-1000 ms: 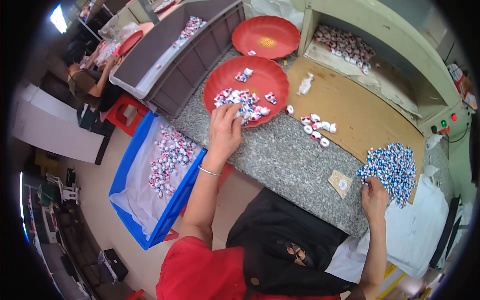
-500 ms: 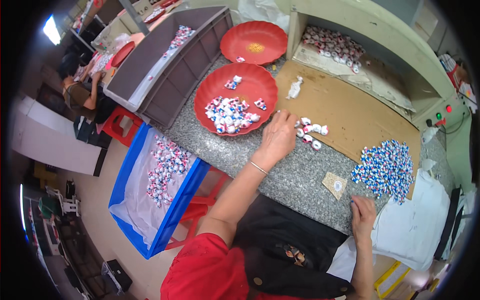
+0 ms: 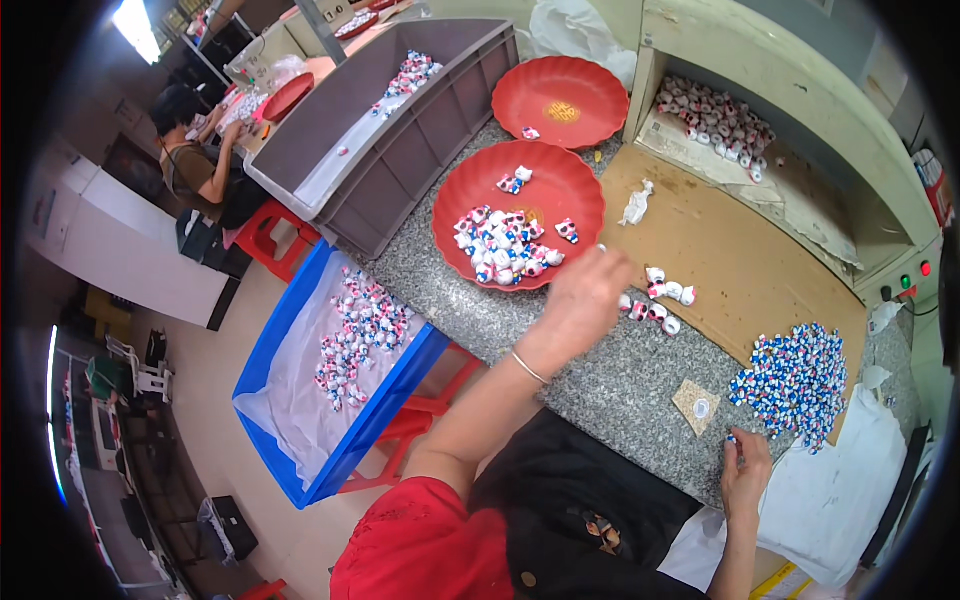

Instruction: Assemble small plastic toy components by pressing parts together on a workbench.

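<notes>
My left hand (image 3: 583, 300) hovers over the granite counter (image 3: 600, 390), back up and fingers curled, so its palm is hidden. It lies between a red plate (image 3: 470, 190) of pink, blue and white wrapped candies (image 3: 503, 245) and a small cluster of the same candies (image 3: 660, 297) on brown cardboard (image 3: 740, 250). My right hand (image 3: 745, 478) is at the counter's front edge, fingers pinched on a small blue and white wrapper (image 3: 733, 439). Just above it lies a heap of blue and white wrappers (image 3: 795, 378).
A second red plate (image 3: 560, 100) and a grey crate (image 3: 400, 130) stand behind. A blue crate (image 3: 300, 420) with candies sits on a red stool (image 3: 435, 405) below the counter. A shelf (image 3: 790, 190) holds more candies. A seated person (image 3: 190, 150) works far left.
My left hand left the red plate and moved right to the small candy cluster. My right hand drew back from the blue wrapper heap to the counter's front edge.
</notes>
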A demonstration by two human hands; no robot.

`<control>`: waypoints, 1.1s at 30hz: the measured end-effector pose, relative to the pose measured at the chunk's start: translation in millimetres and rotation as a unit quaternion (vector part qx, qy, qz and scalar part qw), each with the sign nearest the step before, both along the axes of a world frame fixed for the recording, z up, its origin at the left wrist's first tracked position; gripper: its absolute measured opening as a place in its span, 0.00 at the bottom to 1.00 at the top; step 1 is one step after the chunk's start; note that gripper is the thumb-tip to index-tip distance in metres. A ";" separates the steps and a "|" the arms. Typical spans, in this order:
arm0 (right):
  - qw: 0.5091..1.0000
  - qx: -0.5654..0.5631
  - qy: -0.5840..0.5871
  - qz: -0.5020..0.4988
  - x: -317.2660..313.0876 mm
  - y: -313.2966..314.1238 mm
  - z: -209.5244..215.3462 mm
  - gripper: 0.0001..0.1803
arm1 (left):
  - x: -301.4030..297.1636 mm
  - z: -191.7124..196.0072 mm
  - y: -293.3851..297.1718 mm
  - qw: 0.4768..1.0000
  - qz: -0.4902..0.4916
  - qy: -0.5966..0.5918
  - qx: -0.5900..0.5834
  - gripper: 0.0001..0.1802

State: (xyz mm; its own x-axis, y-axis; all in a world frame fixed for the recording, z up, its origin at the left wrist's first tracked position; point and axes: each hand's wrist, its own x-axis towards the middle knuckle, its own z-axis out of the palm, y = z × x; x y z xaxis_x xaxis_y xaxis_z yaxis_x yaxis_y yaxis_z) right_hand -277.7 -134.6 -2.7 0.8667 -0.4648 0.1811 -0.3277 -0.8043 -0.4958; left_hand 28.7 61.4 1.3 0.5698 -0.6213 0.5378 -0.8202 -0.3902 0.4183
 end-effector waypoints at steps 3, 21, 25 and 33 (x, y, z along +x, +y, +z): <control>1.000 -0.003 -0.001 -0.005 0.4 -1.9 -0.9 0.10 | 46.6 21.9 20.5 0.996 0.048 -0.019 0.074 0.16; 0.977 0.100 -0.191 -0.003 15.9 52.4 29.0 0.12 | -12.6 45.6 10.8 0.971 -0.140 0.164 -0.107 0.17; 0.951 0.170 -0.251 0.065 56.4 75.1 47.6 0.16 | -76.8 47.7 3.8 0.953 -0.194 0.138 -0.185 0.19; 0.944 0.158 -0.276 0.087 45.6 70.3 59.4 0.15 | -123.9 52.7 -6.5 0.938 -0.267 0.137 -0.172 0.19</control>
